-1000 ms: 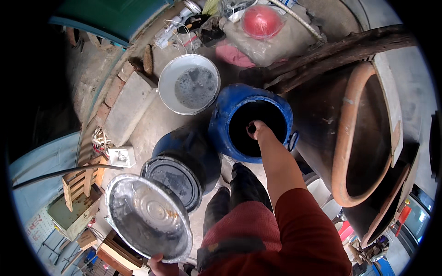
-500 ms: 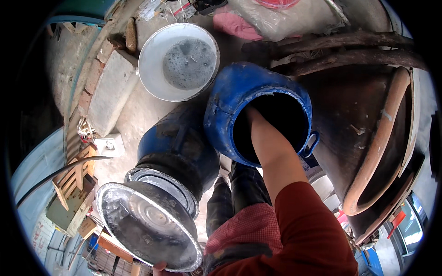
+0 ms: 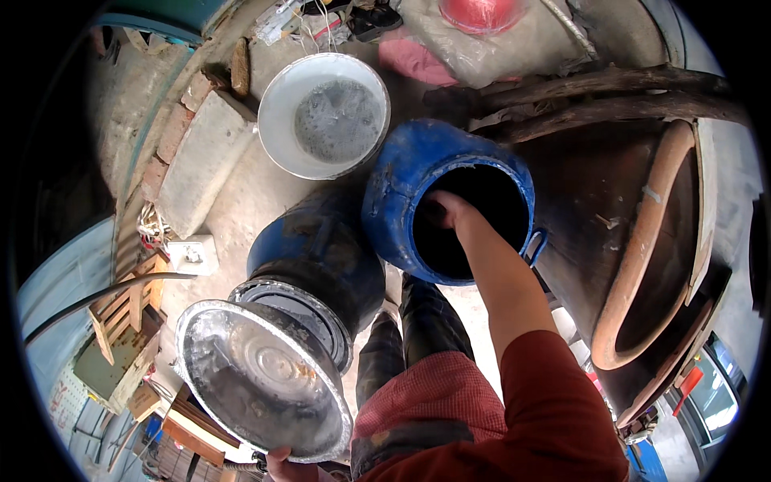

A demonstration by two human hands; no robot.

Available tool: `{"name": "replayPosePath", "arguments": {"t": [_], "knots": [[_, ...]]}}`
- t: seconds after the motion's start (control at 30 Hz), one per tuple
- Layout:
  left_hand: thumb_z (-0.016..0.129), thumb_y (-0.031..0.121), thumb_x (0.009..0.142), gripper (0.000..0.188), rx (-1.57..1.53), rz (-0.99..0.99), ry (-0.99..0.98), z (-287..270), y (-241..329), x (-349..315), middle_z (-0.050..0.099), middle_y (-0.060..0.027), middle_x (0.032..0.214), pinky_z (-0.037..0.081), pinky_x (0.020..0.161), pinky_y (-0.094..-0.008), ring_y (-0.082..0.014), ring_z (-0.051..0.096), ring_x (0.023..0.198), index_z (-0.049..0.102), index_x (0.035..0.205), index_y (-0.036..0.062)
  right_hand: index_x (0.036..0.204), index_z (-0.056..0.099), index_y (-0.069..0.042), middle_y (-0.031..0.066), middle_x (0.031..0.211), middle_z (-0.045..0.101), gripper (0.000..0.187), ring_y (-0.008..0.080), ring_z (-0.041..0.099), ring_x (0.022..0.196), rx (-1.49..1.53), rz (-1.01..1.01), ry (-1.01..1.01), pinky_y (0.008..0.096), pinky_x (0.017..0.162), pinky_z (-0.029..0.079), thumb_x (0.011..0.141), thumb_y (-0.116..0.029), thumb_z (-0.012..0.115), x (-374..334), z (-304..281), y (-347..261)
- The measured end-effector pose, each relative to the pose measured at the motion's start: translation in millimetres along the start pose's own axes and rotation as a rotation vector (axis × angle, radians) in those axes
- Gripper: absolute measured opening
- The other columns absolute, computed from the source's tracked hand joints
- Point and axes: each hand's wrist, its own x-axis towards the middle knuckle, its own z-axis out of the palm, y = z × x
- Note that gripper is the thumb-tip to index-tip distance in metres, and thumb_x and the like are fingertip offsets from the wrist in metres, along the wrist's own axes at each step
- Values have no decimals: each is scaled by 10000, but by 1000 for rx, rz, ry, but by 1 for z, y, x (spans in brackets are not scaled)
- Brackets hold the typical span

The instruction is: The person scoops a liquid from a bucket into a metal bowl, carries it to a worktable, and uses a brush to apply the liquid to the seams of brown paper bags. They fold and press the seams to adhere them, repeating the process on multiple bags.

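Note:
My right arm reaches into the open mouth of a blue plastic barrel (image 3: 389, 193). Just inside the rim shows my right hand (image 3: 448, 209), its fingers curled closed; whatever they hold is hidden in the dark. With my left hand (image 3: 291, 466), mostly cut off by the lower edge, I grip the near rim of a wide metal basin (image 3: 277, 365). The basin is tilted, and greyish-white dust coats its inside. It overlaps the ringed top of a second blue-black barrel (image 3: 317, 241) to the left of the first.
Beyond the barrels stands a white bucket (image 3: 273, 120) of foamy grey liquid. A stone block (image 3: 205, 165) lies at left. To the right is a large brown vessel with a thick rim (image 3: 646, 249), below wooden logs (image 3: 610, 112). A wooden crate (image 3: 128, 305) is far left.
My right hand has risen from deep inside the barrel to near its mouth, where it now shows. My left hand still grips the basin, and the whole view has shifted slightly.

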Motion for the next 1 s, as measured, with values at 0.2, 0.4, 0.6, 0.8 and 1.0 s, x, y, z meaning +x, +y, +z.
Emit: {"name": "replayPosePath", "arguments": {"t": [0.2,0.4,0.6,0.8,1.0], "knots": [[578,241,708,690,-6,34,-116,-12,8,-15,519,-117,1279,370,1020,-447,-310,494,1171,397,1336,20,807,507,1,118,750,559,109,186,601,603,-108,50,29,258,504,529,805,-39,609,-109,-11,6],[563,192,710,713,-48,128,-260,-25,13,-39,482,-106,1324,349,1045,-439,-293,467,1210,354,1376,41,826,533,15,105,711,579,96,138,584,562,-133,19,-149,220,468,510,830,-63,588,-187,-23,29],[543,153,711,696,-2,153,-301,-58,15,-53,490,-107,1315,352,1047,-438,-287,474,1207,358,1373,44,810,511,10,106,707,572,108,148,579,562,-60,0,-151,231,468,499,810,-63,591,-260,-38,57],[545,125,737,661,-27,162,-415,-50,21,-72,473,-114,1324,352,1048,-445,-289,459,1221,362,1365,32,857,518,8,90,740,581,128,144,577,578,-27,-1,-177,237,472,499,825,-95,587,-311,-65,92],[574,-5,738,656,-49,133,-482,-66,9,-47,487,-111,1279,375,1021,-420,-267,481,1183,358,1357,10,959,540,26,79,766,583,188,139,578,603,-43,-101,-227,226,519,498,821,-93,587,-390,-81,130]]}}
